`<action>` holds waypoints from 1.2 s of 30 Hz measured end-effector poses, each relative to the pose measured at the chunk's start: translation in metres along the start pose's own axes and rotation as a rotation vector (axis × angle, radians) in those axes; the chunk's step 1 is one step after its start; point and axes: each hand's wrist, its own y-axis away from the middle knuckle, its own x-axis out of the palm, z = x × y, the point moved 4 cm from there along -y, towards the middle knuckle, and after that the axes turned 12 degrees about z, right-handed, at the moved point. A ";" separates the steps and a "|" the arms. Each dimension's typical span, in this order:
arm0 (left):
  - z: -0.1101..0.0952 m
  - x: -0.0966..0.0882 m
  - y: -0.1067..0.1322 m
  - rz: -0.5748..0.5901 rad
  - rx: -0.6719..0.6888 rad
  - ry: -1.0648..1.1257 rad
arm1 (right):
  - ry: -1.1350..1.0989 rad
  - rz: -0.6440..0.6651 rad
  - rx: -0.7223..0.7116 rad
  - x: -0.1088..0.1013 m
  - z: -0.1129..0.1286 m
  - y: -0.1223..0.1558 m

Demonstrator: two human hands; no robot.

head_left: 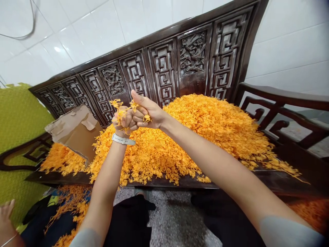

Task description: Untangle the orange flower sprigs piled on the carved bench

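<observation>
Both my hands meet above a large heap of small, orange, spidery pieces that look soft and many-legged. My left hand, with a pale watch strap at the wrist, is closed around several of these pieces; thin orange legs stick out between its fingers, and one piece pokes up above it. Pressed against it from the right is my right hand, its thumb raised and its fingers curled. An orange piece shows at those curled fingers. What lies inside the two palms is hidden.
The heap lies on a dark carved wooden bench. A torn cardboard piece stands in the heap at left, near a yellow-green padded surface. Another person's hand is at lower left, near more orange pieces.
</observation>
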 end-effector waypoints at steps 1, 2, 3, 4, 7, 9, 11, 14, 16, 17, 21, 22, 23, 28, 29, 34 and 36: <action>-0.003 -0.001 0.002 -0.082 0.034 0.027 | -0.008 -0.005 -0.039 0.002 0.004 -0.001; -0.009 -0.001 0.003 -0.167 0.075 0.067 | -0.013 -0.015 -0.084 0.003 0.008 -0.002; -0.017 0.000 0.004 -0.241 0.117 0.100 | -0.015 -0.029 -0.132 0.004 0.015 -0.003; -0.027 0.003 0.003 -0.284 0.152 0.120 | -0.011 -0.049 -0.178 0.003 0.022 -0.005; -0.060 0.018 -0.007 -0.187 0.205 0.195 | 0.127 -0.138 -0.253 -0.015 0.044 -0.009; -0.073 0.028 -0.016 -0.019 0.158 0.277 | 0.332 -0.295 -0.255 -0.043 0.056 -0.005; -0.073 0.031 -0.022 0.082 0.064 0.355 | 0.579 -0.572 -0.228 -0.082 0.065 0.007; -0.058 0.023 -0.025 0.072 -0.053 0.374 | 1.008 -0.983 -0.028 -0.133 0.068 0.036; -0.046 0.016 -0.026 0.032 -0.097 0.313 | 1.179 -1.085 0.187 -0.154 0.063 0.052; -0.042 0.013 -0.026 0.011 -0.110 0.274 | 1.210 -1.097 0.279 -0.160 0.058 0.056; -0.032 0.012 -0.027 -0.056 -0.112 0.172 | 1.270 -1.074 0.348 -0.155 0.046 0.053; -0.031 0.014 -0.028 -0.070 -0.102 0.170 | 1.282 -1.033 0.277 -0.149 0.043 0.047; -0.029 0.017 -0.028 -0.088 -0.093 0.173 | 1.261 -0.962 0.188 -0.140 0.040 0.040; -0.029 0.030 -0.033 -0.146 -0.070 0.188 | 0.927 -0.525 -0.125 -0.097 0.019 0.005; -0.031 0.032 -0.033 -0.140 -0.075 0.223 | 0.919 -0.490 -0.160 -0.091 0.017 0.002; -0.044 0.044 -0.029 0.049 -0.191 0.691 | 0.563 -0.278 -0.178 -0.078 0.009 -0.004; -0.050 0.048 -0.024 0.093 -0.166 0.812 | 0.290 -0.141 -0.135 -0.071 0.007 -0.005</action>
